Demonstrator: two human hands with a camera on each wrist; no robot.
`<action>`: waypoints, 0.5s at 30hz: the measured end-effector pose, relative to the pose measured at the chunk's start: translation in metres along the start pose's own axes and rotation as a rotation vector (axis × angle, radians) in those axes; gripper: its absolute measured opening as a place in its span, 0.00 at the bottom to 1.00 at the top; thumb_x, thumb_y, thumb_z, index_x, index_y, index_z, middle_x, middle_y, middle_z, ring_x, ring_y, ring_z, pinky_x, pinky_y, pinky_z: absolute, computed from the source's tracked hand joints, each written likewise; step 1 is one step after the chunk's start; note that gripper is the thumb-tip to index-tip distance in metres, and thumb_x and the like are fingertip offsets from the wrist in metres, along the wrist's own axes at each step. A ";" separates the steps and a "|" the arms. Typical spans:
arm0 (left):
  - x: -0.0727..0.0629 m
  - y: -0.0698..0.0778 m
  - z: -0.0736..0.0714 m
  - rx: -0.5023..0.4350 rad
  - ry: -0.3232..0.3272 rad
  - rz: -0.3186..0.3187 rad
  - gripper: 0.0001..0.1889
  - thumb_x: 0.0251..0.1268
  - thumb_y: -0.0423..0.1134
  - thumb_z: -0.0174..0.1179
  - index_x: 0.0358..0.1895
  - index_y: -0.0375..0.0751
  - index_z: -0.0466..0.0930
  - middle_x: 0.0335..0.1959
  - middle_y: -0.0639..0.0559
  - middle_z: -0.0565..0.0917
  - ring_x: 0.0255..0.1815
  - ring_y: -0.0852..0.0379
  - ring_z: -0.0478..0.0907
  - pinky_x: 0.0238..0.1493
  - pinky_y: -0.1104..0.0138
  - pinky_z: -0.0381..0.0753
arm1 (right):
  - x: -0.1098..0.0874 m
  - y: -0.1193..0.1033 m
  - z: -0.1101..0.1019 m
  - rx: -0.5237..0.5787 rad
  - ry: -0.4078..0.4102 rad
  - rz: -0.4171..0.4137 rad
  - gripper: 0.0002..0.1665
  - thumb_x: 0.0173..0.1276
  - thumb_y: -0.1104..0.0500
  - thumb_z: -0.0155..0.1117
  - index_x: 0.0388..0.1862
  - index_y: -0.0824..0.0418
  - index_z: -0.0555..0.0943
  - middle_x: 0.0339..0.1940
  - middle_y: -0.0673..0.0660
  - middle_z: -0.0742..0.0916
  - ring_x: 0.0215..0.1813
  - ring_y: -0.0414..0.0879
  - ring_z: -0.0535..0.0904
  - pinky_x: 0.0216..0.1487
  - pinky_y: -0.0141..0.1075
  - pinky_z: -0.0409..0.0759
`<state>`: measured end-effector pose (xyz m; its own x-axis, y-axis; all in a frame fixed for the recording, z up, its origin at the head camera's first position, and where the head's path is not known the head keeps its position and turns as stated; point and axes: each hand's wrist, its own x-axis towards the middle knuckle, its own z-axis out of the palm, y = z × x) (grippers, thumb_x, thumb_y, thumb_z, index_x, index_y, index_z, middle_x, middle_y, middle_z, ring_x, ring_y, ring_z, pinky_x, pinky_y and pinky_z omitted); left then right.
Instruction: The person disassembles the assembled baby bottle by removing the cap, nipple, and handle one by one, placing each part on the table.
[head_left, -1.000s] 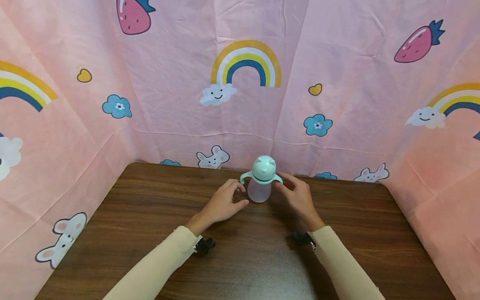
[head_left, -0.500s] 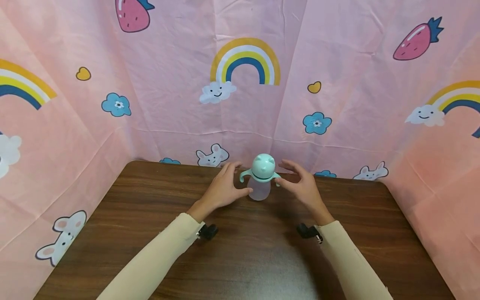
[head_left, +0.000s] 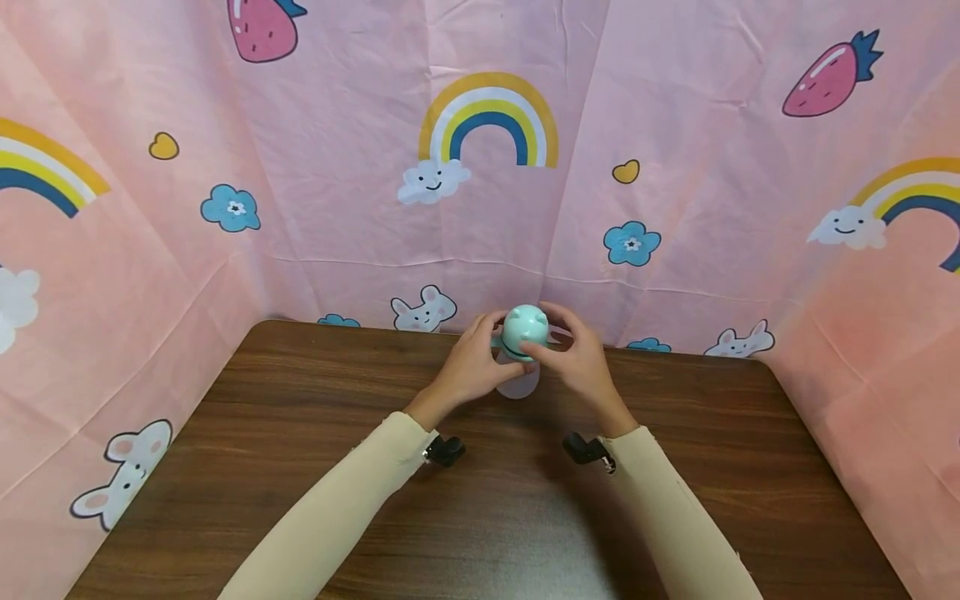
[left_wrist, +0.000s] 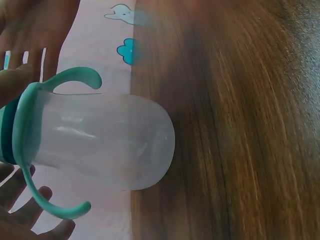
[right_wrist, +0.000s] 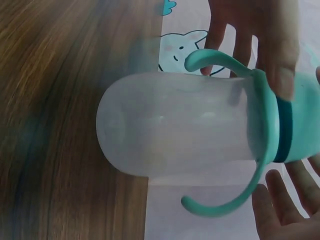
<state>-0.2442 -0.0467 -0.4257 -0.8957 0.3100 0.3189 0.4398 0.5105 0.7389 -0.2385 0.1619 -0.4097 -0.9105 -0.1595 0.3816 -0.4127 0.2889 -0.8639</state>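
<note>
Pink printed cloth (head_left: 360, 167) behind and at both sides. Dark wood-grain table (head_left: 315, 392) below. Cream sleeves (head_left: 337, 517) reach in from the near edge. Clear baby bottle (left_wrist: 110, 140) upright, toward table's far edge, near the cloth. Left hand (head_left: 472, 362) grips it around the collar, thumb across front. Right hand (head_left: 581, 354) curled round its mint lid (head_left: 525, 318), thumb on front. Mint handles (left_wrist: 75, 74) stick out both sides. Small black camera (head_left: 446, 452) at each wrist.

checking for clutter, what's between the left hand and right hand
In the head view, the bottle, topped by its mint lid, sits between the left hand and right hand.
</note>
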 end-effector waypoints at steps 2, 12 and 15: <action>0.002 0.000 0.002 0.007 0.010 -0.007 0.47 0.62 0.50 0.84 0.79 0.37 0.69 0.69 0.40 0.78 0.70 0.40 0.77 0.66 0.45 0.80 | 0.002 0.000 0.002 0.001 0.003 0.004 0.41 0.69 0.63 0.83 0.77 0.70 0.76 0.70 0.65 0.84 0.71 0.59 0.80 0.73 0.57 0.78; 0.005 -0.002 0.009 -0.008 0.023 -0.010 0.44 0.66 0.47 0.81 0.79 0.33 0.70 0.69 0.37 0.80 0.68 0.38 0.79 0.68 0.43 0.78 | 0.005 0.005 0.010 -0.006 0.009 0.018 0.42 0.67 0.61 0.85 0.77 0.67 0.77 0.68 0.63 0.86 0.68 0.57 0.82 0.71 0.56 0.79; 0.006 -0.004 0.011 -0.016 0.019 -0.020 0.44 0.67 0.47 0.80 0.80 0.33 0.69 0.71 0.36 0.79 0.70 0.37 0.78 0.70 0.43 0.78 | 0.004 0.004 0.012 -0.001 0.014 0.024 0.41 0.67 0.59 0.85 0.76 0.64 0.78 0.68 0.62 0.86 0.68 0.57 0.82 0.71 0.56 0.79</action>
<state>-0.2509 -0.0377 -0.4331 -0.9056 0.2841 0.3150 0.4205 0.5038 0.7546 -0.2437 0.1509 -0.4157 -0.9204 -0.1393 0.3653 -0.3907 0.2929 -0.8727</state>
